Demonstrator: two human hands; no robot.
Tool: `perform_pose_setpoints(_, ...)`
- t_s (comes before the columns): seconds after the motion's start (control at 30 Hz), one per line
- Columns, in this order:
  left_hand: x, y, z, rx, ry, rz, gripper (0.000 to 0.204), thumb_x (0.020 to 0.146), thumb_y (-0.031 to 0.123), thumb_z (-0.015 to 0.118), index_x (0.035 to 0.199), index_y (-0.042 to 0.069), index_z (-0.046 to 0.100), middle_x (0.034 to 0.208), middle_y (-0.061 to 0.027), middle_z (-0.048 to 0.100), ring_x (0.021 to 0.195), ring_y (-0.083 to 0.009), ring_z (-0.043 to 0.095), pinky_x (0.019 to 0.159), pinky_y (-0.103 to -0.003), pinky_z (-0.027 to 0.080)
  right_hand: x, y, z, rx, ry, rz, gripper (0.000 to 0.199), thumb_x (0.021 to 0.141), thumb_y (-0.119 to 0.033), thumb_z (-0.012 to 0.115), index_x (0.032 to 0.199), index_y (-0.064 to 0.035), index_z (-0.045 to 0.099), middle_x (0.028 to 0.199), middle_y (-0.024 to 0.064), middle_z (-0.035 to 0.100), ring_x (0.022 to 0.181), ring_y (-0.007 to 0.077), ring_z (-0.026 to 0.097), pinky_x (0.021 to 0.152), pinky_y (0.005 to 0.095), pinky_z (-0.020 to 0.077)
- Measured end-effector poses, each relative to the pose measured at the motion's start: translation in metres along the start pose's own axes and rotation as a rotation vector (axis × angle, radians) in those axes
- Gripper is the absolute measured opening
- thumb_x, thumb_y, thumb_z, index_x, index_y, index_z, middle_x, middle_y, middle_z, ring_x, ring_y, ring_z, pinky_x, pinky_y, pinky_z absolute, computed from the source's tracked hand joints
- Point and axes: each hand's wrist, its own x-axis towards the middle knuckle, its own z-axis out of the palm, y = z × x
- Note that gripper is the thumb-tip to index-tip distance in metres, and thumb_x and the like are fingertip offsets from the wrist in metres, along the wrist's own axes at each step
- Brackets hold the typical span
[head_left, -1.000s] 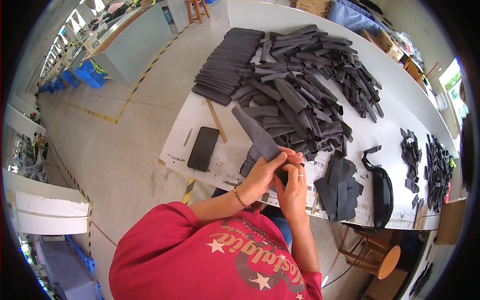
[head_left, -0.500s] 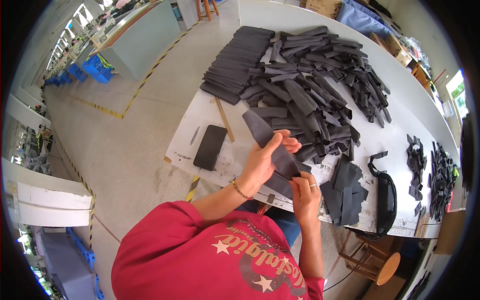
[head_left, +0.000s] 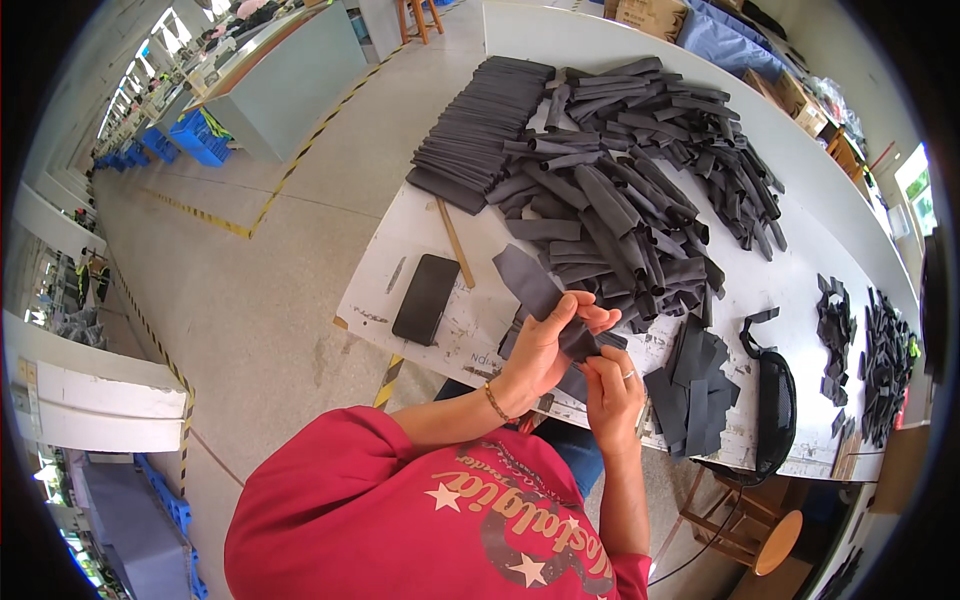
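Note:
A dark grey fabric strip slants across both my hands over the table's near edge. My left hand is closed around its middle, thumb on top, and the far end sticks out beyond. Fingertips of my right hand pinch the near end. More dark fabric lies under the hands, mostly hidden by them. Just beyond is a loose heap of dark folded strips. Flat dark pieces are stacked loosely to the right of my right hand.
A tidy row of dark strips lies at the table's far left. Near the left edge are a black phone and a thin wooden stick. A black mesh case and small dark scraps lie right; a wooden stool stands below.
My left hand has slid down along the strip toward my right hand, and the two are closer together. The strip's far end has come lower and nearer to me.

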Motion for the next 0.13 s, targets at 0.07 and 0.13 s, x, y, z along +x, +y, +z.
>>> perform_pose_setpoints(0.07,-0.0007,-0.0015,-0.0003,-0.013,0.008,-0.006,0.031,0.101,0.029,0.052,0.114,0.002,0.056,0.100,-0.0126,0.070,0.111,-0.0317,0.063,0.103,-0.041,0.044,-0.0004,0.0014,0.0010,0.005,-0.003,0.019,0.020,0.075,0.007,0.072,0.089,0.0004,0.059,0.094,0.0149,0.061,0.074,0.0311,0.061,0.060,0.0377,0.0502)
perform_pose_setpoints(0.13,-0.0015,-0.0025,-0.0005,-0.005,0.018,-0.004,0.029,0.101,0.028,0.052,0.115,0.003,0.056,0.102,-0.0130,0.069,0.112,-0.0321,0.062,0.105,-0.042,0.042,0.0004,-0.0001,0.0005,0.008,-0.020,0.053,0.020,0.076,0.006,0.072,0.090,-0.0006,0.059,0.095,0.0142,0.061,0.077,0.0314,0.063,0.062,0.0381,0.0509)
